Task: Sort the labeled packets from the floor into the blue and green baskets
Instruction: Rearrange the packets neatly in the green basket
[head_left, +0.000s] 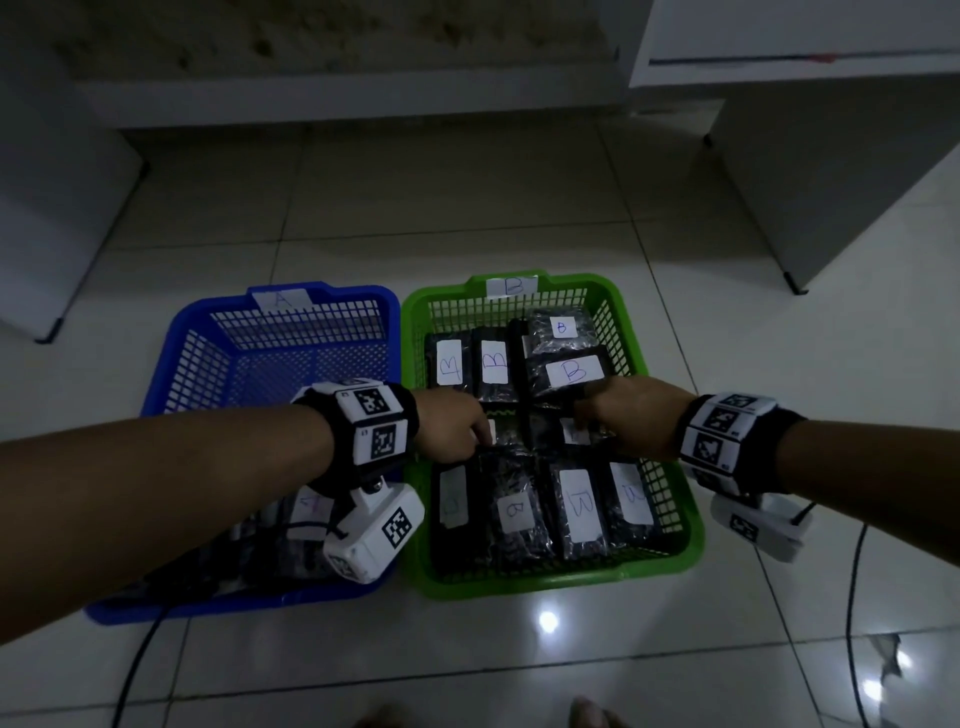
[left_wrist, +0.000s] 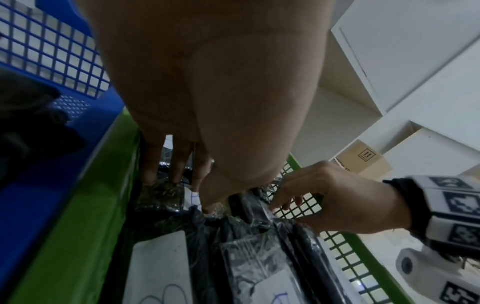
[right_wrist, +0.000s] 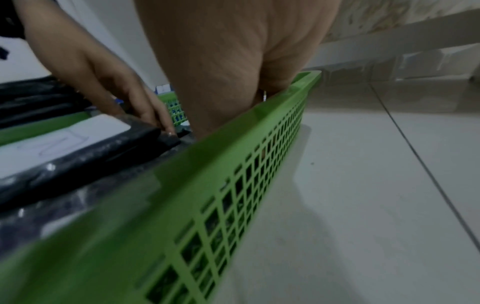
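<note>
Both hands reach into the green plastic mesh basket (head_left: 670, 545), at three o'clock of the blue plastic mesh basket (head_left: 171, 364). The left hand (head_left: 449, 426) presses straight fingers onto black plastic packets with white B labels (head_left: 579, 512) at its centre. The right hand (head_left: 636, 421) touches them too; I cannot tell its grasp.

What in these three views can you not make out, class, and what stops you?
- Head view: label on the middle packet, covered by the right hand.
- Head view: blue basket contents, mostly behind the left arm.
- Left wrist view: left hand grip, fingertips hidden by the palm.
- Right wrist view: near green basket wall, blurred.
</note>
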